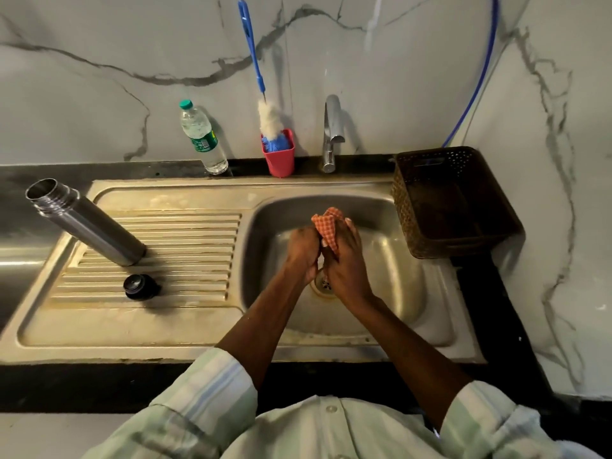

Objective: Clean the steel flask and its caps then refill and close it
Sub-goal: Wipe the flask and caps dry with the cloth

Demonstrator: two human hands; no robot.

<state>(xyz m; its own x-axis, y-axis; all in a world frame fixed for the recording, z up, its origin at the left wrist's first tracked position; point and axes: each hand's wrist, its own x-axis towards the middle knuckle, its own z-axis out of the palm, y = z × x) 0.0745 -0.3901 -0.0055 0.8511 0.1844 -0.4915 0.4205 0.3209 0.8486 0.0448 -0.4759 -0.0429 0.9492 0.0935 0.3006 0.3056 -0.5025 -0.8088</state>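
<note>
Both hands (326, 256) grip cloth (328, 226); flask (86, 221) well left, untouched.

Both hands, the left hand (303, 251) and the right hand (346, 260), are gripping an orange checked cloth (328, 225) together over the sink basin (397, 260). The open steel flask (86, 221) is standing on the drainboard (185, 240) at left, with a black cap (139, 285) sitting just near of it.

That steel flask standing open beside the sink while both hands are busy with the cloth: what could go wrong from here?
1. The steel flask stands uncapped on the ribbed drainboard, so a bump might topple it.
2. The black cap lies loose nearby and could be knocked off.
3. The left hand and right hand grip an orange cloth over the drain; if dropped, it might block it.
</note>
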